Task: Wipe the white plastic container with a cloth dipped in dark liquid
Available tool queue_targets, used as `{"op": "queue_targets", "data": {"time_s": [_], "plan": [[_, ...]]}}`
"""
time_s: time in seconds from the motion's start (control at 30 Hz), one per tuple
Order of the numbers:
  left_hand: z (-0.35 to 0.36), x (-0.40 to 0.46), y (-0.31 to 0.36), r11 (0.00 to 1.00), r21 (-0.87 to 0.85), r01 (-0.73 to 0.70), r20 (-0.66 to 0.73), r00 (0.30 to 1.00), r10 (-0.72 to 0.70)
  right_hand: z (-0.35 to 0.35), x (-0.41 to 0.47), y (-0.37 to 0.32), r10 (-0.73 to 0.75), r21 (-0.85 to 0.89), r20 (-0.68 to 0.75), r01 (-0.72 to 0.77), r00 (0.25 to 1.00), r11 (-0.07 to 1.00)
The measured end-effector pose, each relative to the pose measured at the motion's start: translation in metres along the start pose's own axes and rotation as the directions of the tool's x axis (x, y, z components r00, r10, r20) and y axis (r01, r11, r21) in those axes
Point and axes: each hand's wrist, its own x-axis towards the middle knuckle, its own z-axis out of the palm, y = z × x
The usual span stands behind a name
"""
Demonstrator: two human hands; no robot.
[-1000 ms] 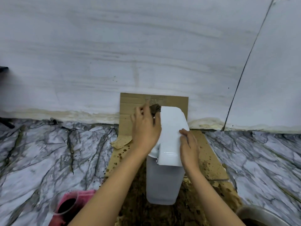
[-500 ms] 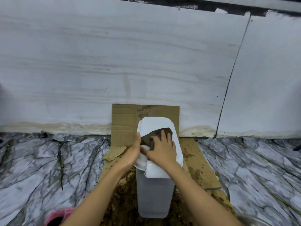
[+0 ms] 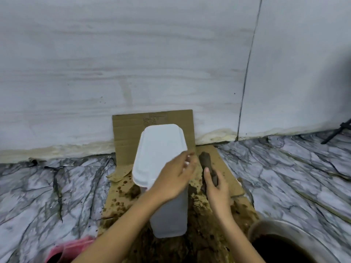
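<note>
The right hand (image 3: 215, 185) is gripping the dark cloth (image 3: 208, 168) and, having left the lid it was rubbing half a second ago, is holding it beside the container (image 3: 161, 168) at 3 o'clock. The left hand (image 3: 175, 177), fingers loosely spread and blurred, is steadying the container's right edge on the stained cardboard (image 3: 224, 168). The bowl (image 3: 284, 242) of dark liquid is sitting at 5 o'clock, so a re-dip looks likely.

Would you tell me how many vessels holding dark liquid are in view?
2: a metal bowl at the bottom right corner, and a pink cup at the bottom left edge, partly cut off.
</note>
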Motion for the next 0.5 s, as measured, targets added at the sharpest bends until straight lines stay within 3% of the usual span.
{"op": "queue_targets", "data": {"time_s": [0.07,0.17,0.27,0.33,0.4,0.5], "plan": [[0.038,0.005,0.011,0.948,-0.246,0.204,0.233,0.961,-0.146,-0.019,-0.014,0.004,-0.02,0.049,-0.039,0.022,0.999,0.999],[0.098,0.007,0.012,0.699,-0.484,0.527,0.5,0.822,-0.273,-0.055,-0.036,0.02,0.016,0.234,-0.12,0.013,0.993,0.972],[0.158,-0.001,-0.001,0.565,-0.526,0.636,0.608,0.746,-0.273,-0.094,-0.057,0.061,0.045,0.066,-0.248,-0.029,0.968,0.997],[0.197,-0.009,-0.013,0.574,-0.473,0.669,0.666,0.698,-0.265,-0.115,-0.073,0.094,0.05,-0.187,-0.303,-0.111,0.952,0.976],[0.23,-0.019,-0.027,0.685,-0.358,0.634,0.698,0.669,-0.255,-0.13,-0.088,0.122,0.1,-0.329,-0.292,-0.198,0.951,0.923],[0.262,-0.036,-0.05,0.923,-0.112,0.367,0.732,0.659,-0.173,-0.139,-0.107,0.161,0.248,-0.483,-0.217,-0.324,0.944,0.814]]}}
